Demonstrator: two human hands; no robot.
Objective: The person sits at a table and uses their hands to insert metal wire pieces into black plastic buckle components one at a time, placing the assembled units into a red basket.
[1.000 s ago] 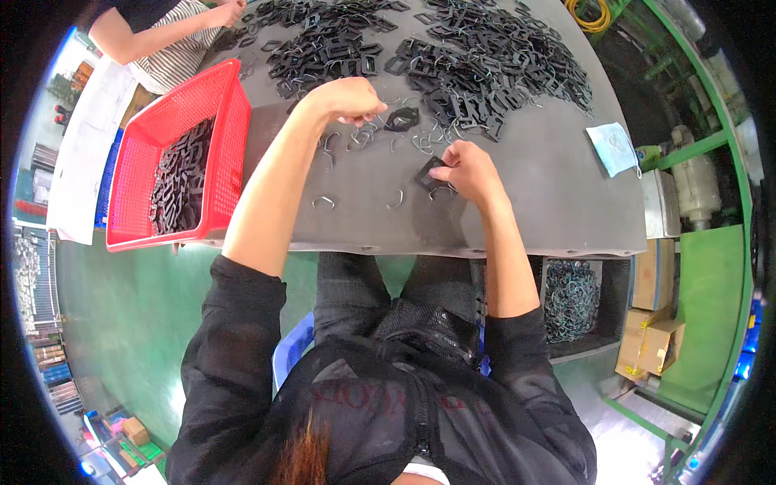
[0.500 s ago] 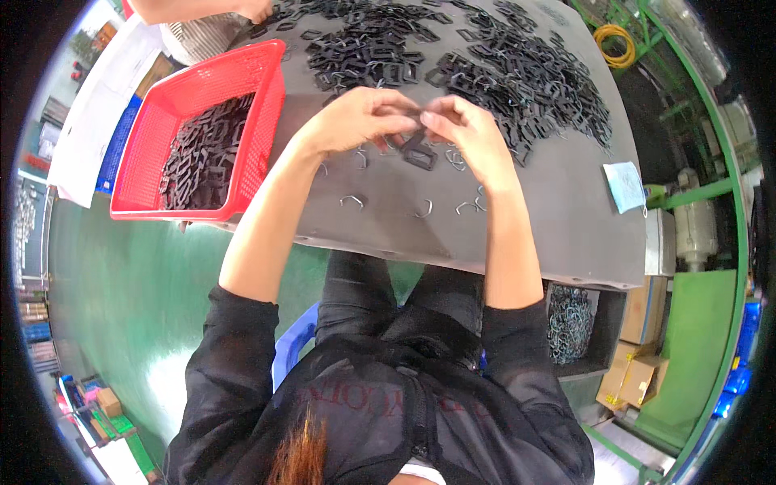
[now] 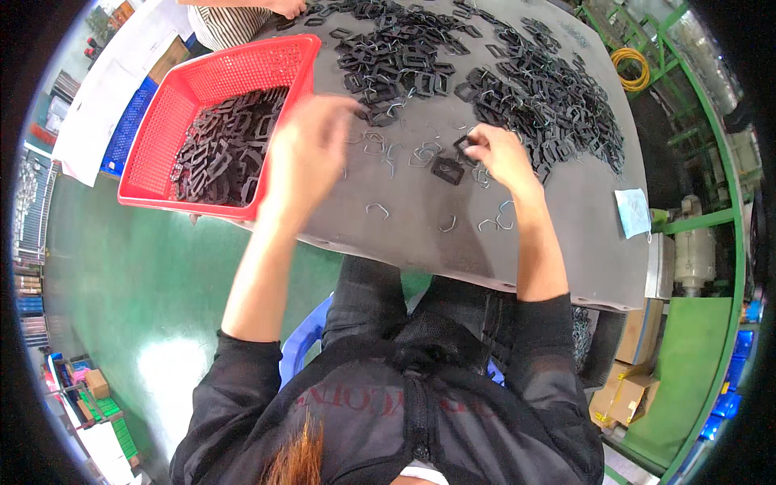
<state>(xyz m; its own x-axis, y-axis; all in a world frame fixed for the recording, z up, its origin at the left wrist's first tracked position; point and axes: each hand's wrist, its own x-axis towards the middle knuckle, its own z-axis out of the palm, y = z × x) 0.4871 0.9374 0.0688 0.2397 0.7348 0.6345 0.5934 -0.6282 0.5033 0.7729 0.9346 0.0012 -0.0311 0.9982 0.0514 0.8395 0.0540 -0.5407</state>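
My left hand point(image 3: 311, 137) is beside the right wall of the red basket point(image 3: 309, 69), smeared by motion, so its fingers and anything in them cannot be made out. Over the middle of the table, my right hand point(image 3: 501, 153) pinches a black rectangular buckle point(image 3: 464, 145) between thumb and fingers. Just left of it, another black buckle point(image 3: 447, 170) lies on the grey table point(image 3: 388, 259). Bent metal wire hooks point(image 3: 377, 210) are scattered around. Many black buckles point(image 3: 230, 145) fill the basket's lower part.
Large heaps of black buckles with wire hooks point(image 3: 541, 97) cover the table's far side. A blue face mask point(image 3: 633, 212) lies at the right edge. Another person's hand point(image 3: 287, 8) is at the far left. A dark bin point(image 3: 602, 347) stands under the table's right side.
My hands, together over the table before, are now apart. The left has swung left toward the basket; the right has moved slightly right and down. The view has shifted somewhat.
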